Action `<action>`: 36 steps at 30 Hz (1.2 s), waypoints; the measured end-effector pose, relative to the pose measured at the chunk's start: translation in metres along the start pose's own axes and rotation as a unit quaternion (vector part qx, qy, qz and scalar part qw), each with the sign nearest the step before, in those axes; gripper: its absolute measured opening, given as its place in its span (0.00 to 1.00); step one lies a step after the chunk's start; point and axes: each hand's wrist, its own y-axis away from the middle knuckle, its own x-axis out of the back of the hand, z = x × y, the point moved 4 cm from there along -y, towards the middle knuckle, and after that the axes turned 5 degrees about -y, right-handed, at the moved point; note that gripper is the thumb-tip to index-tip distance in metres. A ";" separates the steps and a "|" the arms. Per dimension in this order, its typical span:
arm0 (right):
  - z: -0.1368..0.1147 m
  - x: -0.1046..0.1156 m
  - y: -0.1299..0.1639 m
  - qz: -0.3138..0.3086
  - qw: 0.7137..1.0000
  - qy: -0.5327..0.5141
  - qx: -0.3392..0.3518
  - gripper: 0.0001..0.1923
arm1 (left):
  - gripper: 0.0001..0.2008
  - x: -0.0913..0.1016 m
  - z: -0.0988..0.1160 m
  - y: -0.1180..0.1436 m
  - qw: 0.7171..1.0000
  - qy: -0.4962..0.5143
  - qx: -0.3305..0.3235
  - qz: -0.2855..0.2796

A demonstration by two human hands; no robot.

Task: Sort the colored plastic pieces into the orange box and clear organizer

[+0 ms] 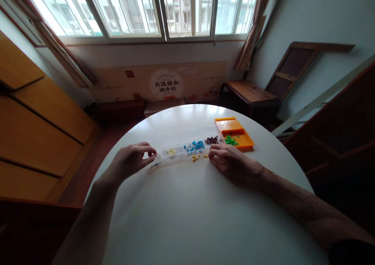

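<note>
Head view: round white desk [187,218], both hands down at a clear compartment box [187,140] lying across the middle. Left hand [133,159] curled, thumb and forefinger pinched together at the box's left end; something thin and clear may be between them, too small to tell. Right hand [227,159] loosely curled, fingertips bunched and resting on the desk just in front of the box's right end; can't tell if it pinches a piece. Box holds pale yellow pieces [171,151] in the left cell, blue pieces [195,145] in the middle, dark brown pieces [211,140] on the right. A few loose yellow bits [195,157] lie on the desk just in front of the box, between the hands. Orange tray [244,138] touches or sits just beside the box's right end, green pieces [231,141] inside. Risks, as a guess: loose bits are tiny and the desk top is glossy, so a sweep of either wrist could scatter them or roll them off the edge; a nudge to the light box could mix the colours. Hard to make out: piece shapes, cell dividers, whether the box has a lid, the right fingertips' underside
</note>
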 end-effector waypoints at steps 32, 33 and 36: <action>0.002 -0.013 -0.004 0.100 0.981 -0.167 0.003 0.04 | 0.08 -0.063 0.113 -0.009 0.950 0.299 -0.080 0.050; 0.000 -0.012 -0.004 0.102 0.979 -0.175 0.000 0.05 | 0.09 -0.067 0.114 -0.009 0.944 0.319 -0.068 0.046; -0.006 -0.013 -0.005 0.098 0.976 -0.195 0.001 0.05 | 0.10 -0.073 0.117 -0.011 0.929 0.366 -0.048 0.042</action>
